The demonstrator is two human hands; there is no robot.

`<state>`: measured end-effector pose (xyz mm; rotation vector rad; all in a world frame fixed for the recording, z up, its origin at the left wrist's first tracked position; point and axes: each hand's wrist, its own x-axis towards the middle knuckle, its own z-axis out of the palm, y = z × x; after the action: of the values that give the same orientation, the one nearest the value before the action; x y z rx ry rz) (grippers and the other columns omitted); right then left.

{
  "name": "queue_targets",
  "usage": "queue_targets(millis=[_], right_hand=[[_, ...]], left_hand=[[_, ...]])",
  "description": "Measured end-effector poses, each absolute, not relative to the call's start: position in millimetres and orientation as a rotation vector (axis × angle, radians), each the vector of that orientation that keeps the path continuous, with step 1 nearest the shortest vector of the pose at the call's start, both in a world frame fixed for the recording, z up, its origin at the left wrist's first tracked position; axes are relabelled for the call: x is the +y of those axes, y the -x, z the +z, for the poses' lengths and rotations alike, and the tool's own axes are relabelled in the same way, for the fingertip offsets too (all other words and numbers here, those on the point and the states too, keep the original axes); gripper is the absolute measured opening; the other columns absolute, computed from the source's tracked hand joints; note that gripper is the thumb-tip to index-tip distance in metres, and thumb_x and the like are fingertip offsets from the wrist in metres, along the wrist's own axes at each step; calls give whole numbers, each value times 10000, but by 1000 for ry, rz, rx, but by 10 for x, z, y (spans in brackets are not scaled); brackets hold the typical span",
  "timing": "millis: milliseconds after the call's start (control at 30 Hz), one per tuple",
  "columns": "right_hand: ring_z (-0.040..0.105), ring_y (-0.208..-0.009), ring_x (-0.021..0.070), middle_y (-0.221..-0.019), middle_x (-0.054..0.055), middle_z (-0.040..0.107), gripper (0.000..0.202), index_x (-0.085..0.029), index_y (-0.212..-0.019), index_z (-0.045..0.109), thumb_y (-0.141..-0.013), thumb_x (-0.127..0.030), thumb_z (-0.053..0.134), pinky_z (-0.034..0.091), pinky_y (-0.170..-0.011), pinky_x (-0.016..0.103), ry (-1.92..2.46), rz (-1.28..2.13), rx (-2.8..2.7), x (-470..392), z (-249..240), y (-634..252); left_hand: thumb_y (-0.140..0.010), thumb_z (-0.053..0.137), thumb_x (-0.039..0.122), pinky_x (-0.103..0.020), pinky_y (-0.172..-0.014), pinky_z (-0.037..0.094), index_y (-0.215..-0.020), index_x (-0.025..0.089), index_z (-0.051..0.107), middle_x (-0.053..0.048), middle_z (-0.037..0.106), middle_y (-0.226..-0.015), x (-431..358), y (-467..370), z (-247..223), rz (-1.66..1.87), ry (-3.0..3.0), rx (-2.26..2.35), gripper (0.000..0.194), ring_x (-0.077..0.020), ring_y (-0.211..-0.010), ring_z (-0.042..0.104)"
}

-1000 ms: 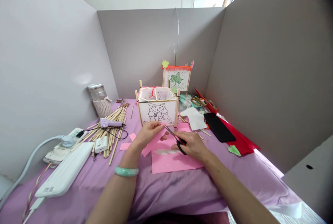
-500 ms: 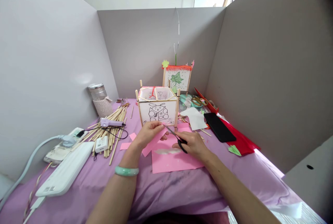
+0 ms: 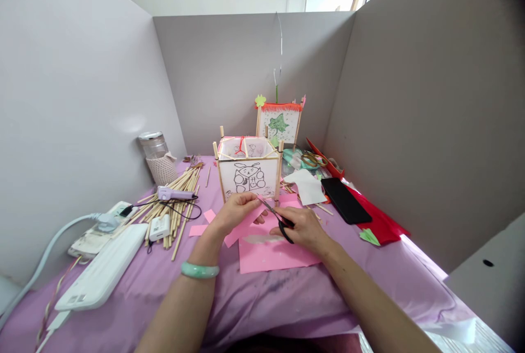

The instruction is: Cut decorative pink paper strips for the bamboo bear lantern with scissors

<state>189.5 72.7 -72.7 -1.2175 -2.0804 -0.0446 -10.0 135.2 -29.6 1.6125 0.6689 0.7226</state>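
Note:
My left hand [image 3: 237, 213] pinches a strip of pink paper [image 3: 245, 225] just in front of a stick-framed lantern [image 3: 249, 175] with a drawn animal on its white panel. In my right hand [image 3: 302, 225] is a pair of black-handled scissors [image 3: 283, 221], fingers wrapped around the loops. The blades meet the top edge of the strip, close to my left fingertips. Beneath both hands lies a larger pink sheet [image 3: 270, 258] with a pale patch on it. Small pink paper pieces [image 3: 198, 230] rest to the left of my left wrist.
Thin wooden sticks [image 3: 182, 178] lie at left under a lilac glue gun [image 3: 175, 194], beside a white power bank [image 3: 104, 265] and a lidded bottle [image 3: 158, 158]. On the right are a black phone [image 3: 346, 201], red cloth [image 3: 385, 232] and gold-handled scissors [image 3: 314, 159]. A second lantern [image 3: 283, 123] stands behind.
Both hands stay in nearly the same place. The scissors have tilted slightly and their handles shifted a little; the pink strip is still held at the blades.

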Motion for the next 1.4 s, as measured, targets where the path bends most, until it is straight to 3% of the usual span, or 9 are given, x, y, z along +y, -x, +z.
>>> queue_targets(millis=[1400], right_hand=[[517,-568,103,-674,2,622,451,-213,-1122,624,-785,-513,601,304,-537,208,1202,-65,-2076,757,-747,-1905]], left_hand=[[-778,582,403,-290,-616,522,-798,127,612,-65,659,-698,1363,99,-324,666,-1630,650,279,-169,-610,638]])
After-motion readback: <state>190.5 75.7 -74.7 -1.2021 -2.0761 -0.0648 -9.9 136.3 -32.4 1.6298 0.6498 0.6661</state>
